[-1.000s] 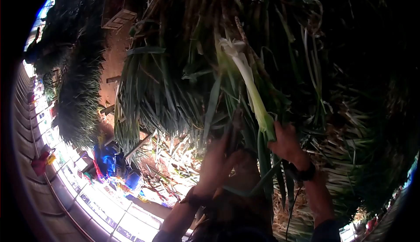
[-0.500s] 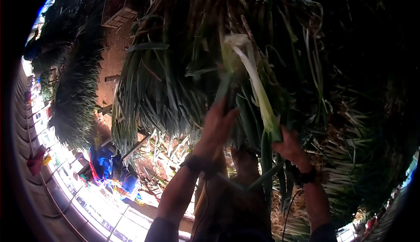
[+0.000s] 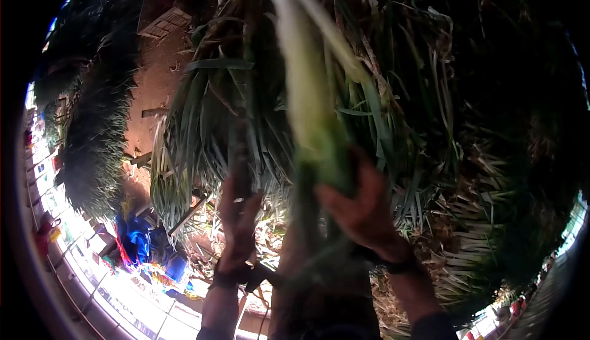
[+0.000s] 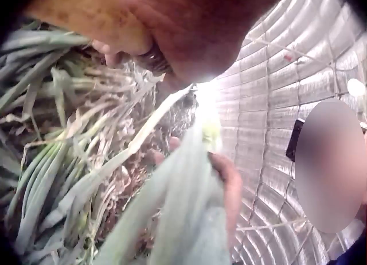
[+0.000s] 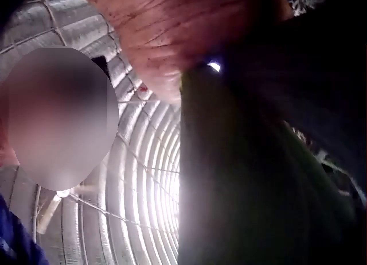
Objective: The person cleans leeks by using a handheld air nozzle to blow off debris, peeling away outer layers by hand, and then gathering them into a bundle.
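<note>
My right hand (image 3: 362, 208) grips a leek (image 3: 304, 88) around its green part, and the pale stalk points up and away from me. A thinner pale strip (image 3: 335, 35) angles off beside the stalk. In the left wrist view, leek leaves (image 4: 183, 202) hang in front of fingers of the right hand (image 4: 229, 182). My left hand (image 3: 239, 217) is apart from the leek, to its left, with its fingers curled. A dark narrow tool (image 3: 241, 149), blurred, rises from it; its kind cannot be made out.
A heap of leeks (image 3: 215, 118) lies ahead, drooping green leaves toward me. More leeks (image 3: 473, 241) are stacked on the right, and a long row (image 3: 101, 149) runs along the far left. A slatted crate (image 3: 166, 23) stands at the upper left. Blue plastic (image 3: 134, 238) lies below.
My left hand has moved down and left, away from the leek. My right hand has shifted left and up with the leek, which now looks larger and blurred.
</note>
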Motion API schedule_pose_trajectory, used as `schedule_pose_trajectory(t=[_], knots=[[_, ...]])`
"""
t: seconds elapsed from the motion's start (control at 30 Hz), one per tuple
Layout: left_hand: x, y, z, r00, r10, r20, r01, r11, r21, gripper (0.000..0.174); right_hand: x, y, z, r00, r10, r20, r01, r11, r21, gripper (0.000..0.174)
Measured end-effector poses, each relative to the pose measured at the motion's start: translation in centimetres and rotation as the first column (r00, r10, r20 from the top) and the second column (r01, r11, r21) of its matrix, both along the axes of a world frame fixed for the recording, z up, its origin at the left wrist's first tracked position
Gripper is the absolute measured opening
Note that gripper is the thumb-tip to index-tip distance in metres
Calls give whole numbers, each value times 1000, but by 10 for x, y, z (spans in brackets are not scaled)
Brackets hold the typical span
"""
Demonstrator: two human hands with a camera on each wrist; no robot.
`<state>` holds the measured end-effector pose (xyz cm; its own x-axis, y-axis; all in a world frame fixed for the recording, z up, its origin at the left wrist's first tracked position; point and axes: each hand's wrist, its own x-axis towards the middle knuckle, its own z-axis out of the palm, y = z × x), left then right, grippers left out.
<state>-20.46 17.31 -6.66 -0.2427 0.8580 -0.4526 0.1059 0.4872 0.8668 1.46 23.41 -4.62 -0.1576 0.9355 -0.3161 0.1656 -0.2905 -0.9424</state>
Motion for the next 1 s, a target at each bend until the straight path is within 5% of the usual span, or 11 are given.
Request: schedule_pose_trajectory(t=[0.13,0.27,0.47,0.5,0.53,0.6,0.73,0.8,0.87,0.9,1.0], knots=[[-50,-12,-11,935,174,-308,-126,977,170,56,-111,18,-69,984,-119,135,120,993,-5,46],[-32,-28,-32,988,74,-132,-51,983,175,62,-153,22,-144,949,130,287,-21,934,-356,52],[-1,-60,-55,978,-207,-35,209,976,65,70,-44,15,-229,595,-82,799,-73,985,155,70],[2,-60,-55,870,-387,-306,447,881,156,74,-16,22,-228,583,-128,802,-116,964,238,72],[9,-47,-35,887,-437,-147,424,899,-110,74,12,30,-224,574,-176,800,-157,935,318,75],[21,-36,-18,926,-374,-45,368,923,-113,76,58,45,-233,325,317,891,-258,936,-239,66],[10,-82,-49,872,-480,-92,474,877,-78,82,106,117,-229,449,387,806,-271,918,-290,21],[13,-83,-49,872,-475,-114,466,879,-103,83,101,187,-195,684,173,709,-99,985,-145,16],[14,-80,-48,844,-518,-139,509,855,-95,83,80,238,-147,985,-171,28,167,980,109,47],[15,-81,-49,841,-523,-140,514,852,-99,83,56,245,-133,903,-188,-387,318,898,306,61],[24,-84,-63,894,-424,-143,423,905,-40,82,59,215,-292,953,-196,230,75,892,446,98]])
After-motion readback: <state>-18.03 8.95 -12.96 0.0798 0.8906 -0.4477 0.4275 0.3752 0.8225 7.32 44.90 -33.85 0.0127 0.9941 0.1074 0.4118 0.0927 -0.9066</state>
